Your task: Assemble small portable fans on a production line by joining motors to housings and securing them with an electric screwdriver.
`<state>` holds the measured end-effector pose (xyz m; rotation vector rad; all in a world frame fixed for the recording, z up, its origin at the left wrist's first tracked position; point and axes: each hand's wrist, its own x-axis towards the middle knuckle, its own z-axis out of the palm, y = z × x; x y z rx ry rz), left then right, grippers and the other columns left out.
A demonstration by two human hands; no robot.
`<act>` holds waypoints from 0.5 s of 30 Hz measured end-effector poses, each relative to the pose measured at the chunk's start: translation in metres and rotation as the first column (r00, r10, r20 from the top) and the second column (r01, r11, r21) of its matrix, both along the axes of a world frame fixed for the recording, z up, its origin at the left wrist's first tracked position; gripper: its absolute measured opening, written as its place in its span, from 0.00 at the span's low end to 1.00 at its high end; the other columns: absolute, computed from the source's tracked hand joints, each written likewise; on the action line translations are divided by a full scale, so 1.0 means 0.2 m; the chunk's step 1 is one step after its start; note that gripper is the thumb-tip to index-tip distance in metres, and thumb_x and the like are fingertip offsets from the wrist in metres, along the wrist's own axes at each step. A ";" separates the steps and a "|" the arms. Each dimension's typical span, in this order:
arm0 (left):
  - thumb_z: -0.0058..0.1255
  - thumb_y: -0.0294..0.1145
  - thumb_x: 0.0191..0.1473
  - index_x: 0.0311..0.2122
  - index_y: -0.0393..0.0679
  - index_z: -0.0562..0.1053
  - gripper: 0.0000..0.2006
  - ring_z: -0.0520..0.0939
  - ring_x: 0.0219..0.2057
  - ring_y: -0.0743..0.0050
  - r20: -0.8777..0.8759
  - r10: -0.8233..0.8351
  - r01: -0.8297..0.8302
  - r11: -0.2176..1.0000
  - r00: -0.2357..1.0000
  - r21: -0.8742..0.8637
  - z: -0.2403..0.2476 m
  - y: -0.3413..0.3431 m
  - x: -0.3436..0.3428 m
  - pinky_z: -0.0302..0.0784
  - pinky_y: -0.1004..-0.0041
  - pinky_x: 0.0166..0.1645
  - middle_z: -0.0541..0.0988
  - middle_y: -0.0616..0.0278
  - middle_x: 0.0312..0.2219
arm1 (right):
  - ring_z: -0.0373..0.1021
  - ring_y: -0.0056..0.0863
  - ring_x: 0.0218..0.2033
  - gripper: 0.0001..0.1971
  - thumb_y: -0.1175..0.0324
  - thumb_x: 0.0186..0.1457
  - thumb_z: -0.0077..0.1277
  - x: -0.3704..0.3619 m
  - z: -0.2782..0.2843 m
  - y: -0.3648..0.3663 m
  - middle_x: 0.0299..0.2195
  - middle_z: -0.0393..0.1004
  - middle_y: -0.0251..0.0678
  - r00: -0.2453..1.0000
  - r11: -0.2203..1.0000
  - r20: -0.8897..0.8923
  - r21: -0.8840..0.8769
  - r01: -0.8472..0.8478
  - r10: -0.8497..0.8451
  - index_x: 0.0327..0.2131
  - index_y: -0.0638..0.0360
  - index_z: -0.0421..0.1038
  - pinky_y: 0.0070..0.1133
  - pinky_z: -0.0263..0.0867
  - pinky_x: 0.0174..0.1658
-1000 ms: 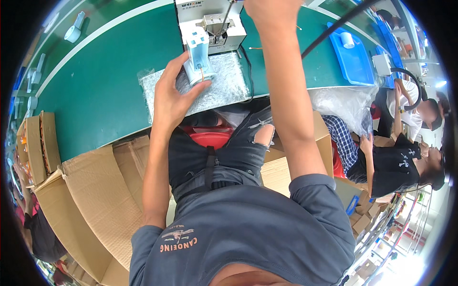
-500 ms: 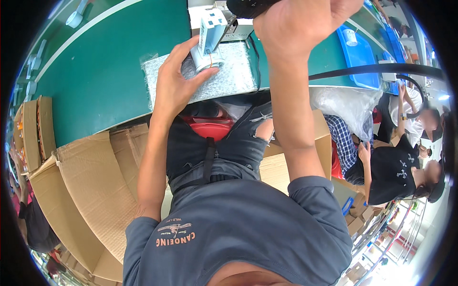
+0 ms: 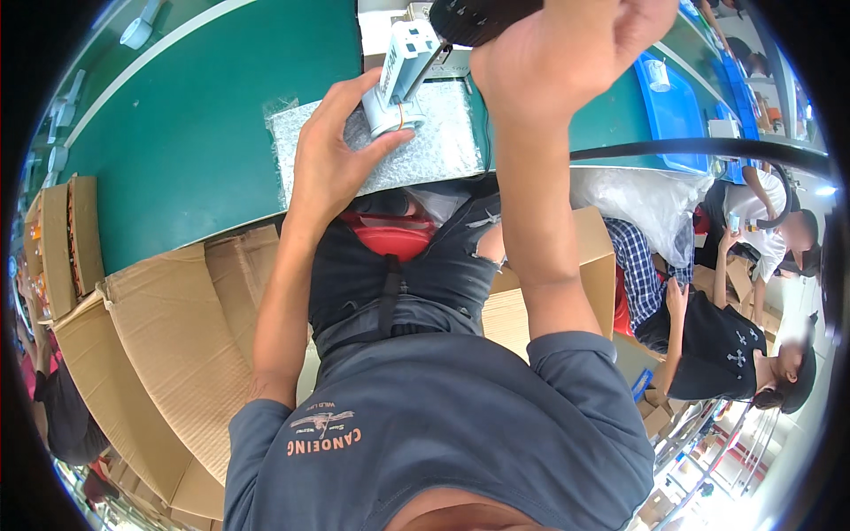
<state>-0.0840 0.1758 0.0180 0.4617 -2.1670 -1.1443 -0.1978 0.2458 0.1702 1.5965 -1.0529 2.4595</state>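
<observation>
Light-blue plastic housing: over bubble wrap on green bench, ahead and right of left palm.
Long axis: from round base beside left thumb, outward and slightly rightward to squared end.
Left hand: nearer; base pinched between thumb and fingers.
Right hand: curled beside black power tool, right of housing; fingertips hidden, grip cannot be told.
Thin dark shaft: close to housing; contact not discernible.
Blue tray: farther right; pale cylindrical part inside.
Open carton: lower left; contents not discernible.

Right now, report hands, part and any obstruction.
Left hand around pale blue housing, bubble wrap underneath. Right hand holding black driver, shaft angled toward housing, tip unclear. White machine close behind, partly hidden.
</observation>
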 end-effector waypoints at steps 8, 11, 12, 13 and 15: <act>0.73 0.31 0.44 0.57 0.36 0.73 0.34 0.82 0.50 0.53 0.006 0.013 -0.013 1.000 1.000 -0.021 -0.02 0.00 0.01 0.75 0.65 0.57 0.80 0.50 0.50 | 0.69 0.20 0.17 0.17 0.64 0.69 0.47 -0.12 0.00 0.03 0.24 0.73 0.37 0.977 0.974 0.053 -0.105 -0.199 0.206 0.54 0.67 0.63 0.16 0.67 0.19; 0.73 0.32 0.44 0.58 0.36 0.71 0.35 0.81 0.51 0.53 0.018 -0.007 0.006 0.999 1.000 0.037 -0.01 0.02 -0.01 0.74 0.64 0.56 0.79 0.49 0.51 | 0.70 0.22 0.17 0.16 0.68 0.70 0.46 -0.27 0.15 0.07 0.23 0.73 0.37 0.988 0.966 -0.110 -0.221 -0.135 0.113 0.55 0.66 0.64 0.17 0.69 0.19; 0.73 0.32 0.44 0.58 0.36 0.71 0.35 0.81 0.51 0.53 0.020 -0.003 0.002 1.000 1.000 0.031 -0.01 0.02 0.00 0.74 0.64 0.56 0.79 0.49 0.51 | 0.68 0.21 0.16 0.15 0.68 0.69 0.48 -0.34 0.15 0.03 0.23 0.72 0.36 0.981 0.968 -0.184 -0.227 -0.102 0.060 0.54 0.64 0.64 0.17 0.68 0.18; 0.73 0.32 0.44 0.58 0.36 0.71 0.35 0.81 0.51 0.53 0.015 -0.002 0.001 0.998 1.000 0.066 -0.02 0.01 0.01 0.74 0.64 0.56 0.79 0.49 0.51 | 0.67 0.20 0.16 0.14 0.68 0.69 0.49 -0.34 0.17 -0.02 0.23 0.72 0.35 0.989 0.980 -0.149 -0.199 -0.022 -0.008 0.53 0.64 0.65 0.17 0.66 0.19; 0.73 0.32 0.44 0.58 0.36 0.72 0.35 0.81 0.51 0.54 0.005 -0.007 0.007 0.995 1.000 0.098 -0.04 0.00 0.02 0.74 0.64 0.57 0.79 0.49 0.50 | 0.66 0.18 0.16 0.12 0.68 0.68 0.50 -0.36 0.15 -0.11 0.23 0.71 0.33 0.992 0.987 -0.111 -0.157 0.038 -0.056 0.50 0.63 0.66 0.16 0.63 0.19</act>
